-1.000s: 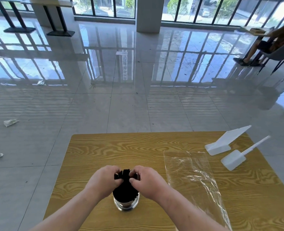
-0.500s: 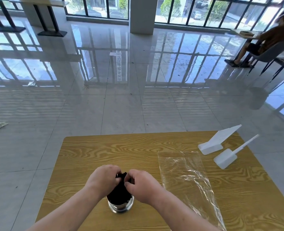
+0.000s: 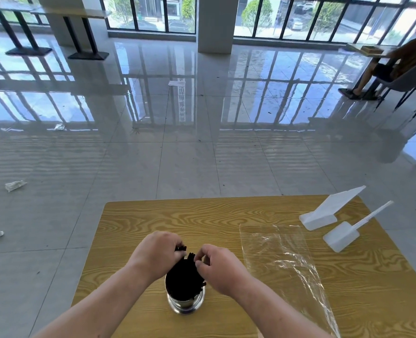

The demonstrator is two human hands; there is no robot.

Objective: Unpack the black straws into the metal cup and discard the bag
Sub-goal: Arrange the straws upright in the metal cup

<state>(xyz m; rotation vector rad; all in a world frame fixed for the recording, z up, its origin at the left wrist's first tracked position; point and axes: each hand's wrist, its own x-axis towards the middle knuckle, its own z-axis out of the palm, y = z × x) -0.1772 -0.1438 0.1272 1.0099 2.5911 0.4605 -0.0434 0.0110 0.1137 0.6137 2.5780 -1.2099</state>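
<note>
Both forearms reach in from the bottom edge and meet over the middle of the desk (image 3: 153, 215), and the left hand (image 3: 156, 250) sits knuckles-up with its fingers curled down, pinching the tips of a few black straws (image 3: 183, 276) at the far-left side of the bundle, a couple of straw ends poking out just past the fingertips. The right hand (image 3: 220, 267) mirrors it from the other side, wrist bent, thumb and forefinger closed in a light pinch at the top of the bundle, though whether it actually has a straw between them is hard to tell. There is a small gap between the two hands, and straw tips show in it. The straws stand packed together as a dense dark mass, upright and slightly fanned, filling the metal cup (image 3: 186, 304), which stands on the desk near its front edge, directly below the hands; only its shiny lower wall and flared base show beneath the straws. Off to the right lies the clear plastic bag (image 3: 285, 262), flat and crinkled on the wood, empty, apart from the cup and stretching toward the near right corner. Farther back on the right sit a white plastic sign holder (image 3: 324, 213) and a white scoop (image 3: 343, 236), just beside each other and well apart from the cup
</note>
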